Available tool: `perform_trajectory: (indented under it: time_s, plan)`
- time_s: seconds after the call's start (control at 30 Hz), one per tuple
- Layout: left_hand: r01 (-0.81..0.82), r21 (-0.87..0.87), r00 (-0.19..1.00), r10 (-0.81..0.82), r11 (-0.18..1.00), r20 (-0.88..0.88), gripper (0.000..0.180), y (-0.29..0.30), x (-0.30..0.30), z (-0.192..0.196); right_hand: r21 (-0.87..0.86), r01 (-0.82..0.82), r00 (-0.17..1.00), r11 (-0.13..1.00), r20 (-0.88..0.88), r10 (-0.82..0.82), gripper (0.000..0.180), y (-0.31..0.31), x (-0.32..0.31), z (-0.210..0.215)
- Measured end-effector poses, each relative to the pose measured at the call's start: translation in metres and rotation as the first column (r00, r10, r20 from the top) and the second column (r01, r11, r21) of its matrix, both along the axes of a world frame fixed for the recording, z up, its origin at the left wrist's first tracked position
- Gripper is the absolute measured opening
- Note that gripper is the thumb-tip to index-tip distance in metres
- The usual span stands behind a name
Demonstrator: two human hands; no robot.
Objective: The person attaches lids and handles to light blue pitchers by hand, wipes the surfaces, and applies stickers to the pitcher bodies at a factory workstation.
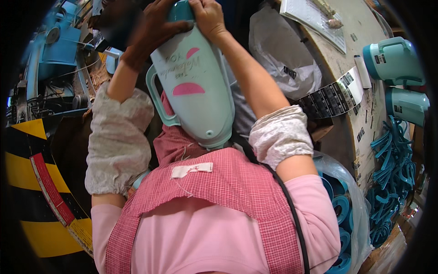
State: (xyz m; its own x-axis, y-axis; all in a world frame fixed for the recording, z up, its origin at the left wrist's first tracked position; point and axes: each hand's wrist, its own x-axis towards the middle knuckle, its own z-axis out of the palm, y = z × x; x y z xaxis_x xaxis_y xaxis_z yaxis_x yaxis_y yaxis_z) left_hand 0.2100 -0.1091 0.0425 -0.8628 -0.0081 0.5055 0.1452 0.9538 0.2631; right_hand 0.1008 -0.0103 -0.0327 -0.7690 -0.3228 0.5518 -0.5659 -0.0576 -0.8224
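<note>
Sitting at the far left edge of the frame: a yellow-and-black striped barrier with a red strip across it, and above it blue machinery in the upper left. Pressing against the top of a pale mint plastic kettle body at upper centre-left: the left hand, fingers curled and spread over its teal cap, gripping it. Hanging lengthwise down the middle of the frame, base toward the pink checked apron, side handle pointing left, pink markings facing up: that same kettle body. Clamping the cap from the other side, just right of the left hand: the right hand, fingers closed over the top edge, fingertips hidden behind it. Covering both forearms: white patterned sleeve guards. Lying right of centre: a clear plastic bag and a strip of barcode labels. Resting at the upper right: two more mint kettle bodies. Piling along the right edge: teal plastic handles.
</note>
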Motion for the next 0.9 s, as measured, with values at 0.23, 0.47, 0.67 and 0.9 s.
perform_trajectory:
  time_s: [0.23, 0.47, 0.67, 0.9]
  plan:
    - [0.05, 0.583, 0.999, -0.042, 0.811, -0.027, 0.068, -0.016, 0.068, 0.015, -0.039, -0.449, 0.887, 0.893, -0.144, 0.439, 0.03, 0.001, 0.007, 0.029]
    - [-0.078, 0.53, 0.997, 0.073, 0.845, 0.03, 0.063, -0.005, 0.082, 0.025, -0.277, -0.332, 0.939, 0.901, -0.004, 0.345, 0.031, -0.018, 0.026, 0.02]
    - [0.023, 0.549, 0.999, -0.041, 0.836, 0.021, 0.066, 0.023, 0.052, 0.037, -0.396, -0.42, 0.869, 0.816, 0.082, 0.488, 0.044, 0.016, -0.003, 0.021]
    - [0.122, 0.512, 0.99, -0.07, 0.85, -0.12, 0.075, 0.033, 0.062, 0.039, -0.569, -0.443, 0.784, 0.693, 0.129, 0.607, 0.045, 0.035, -0.006, 0.018]
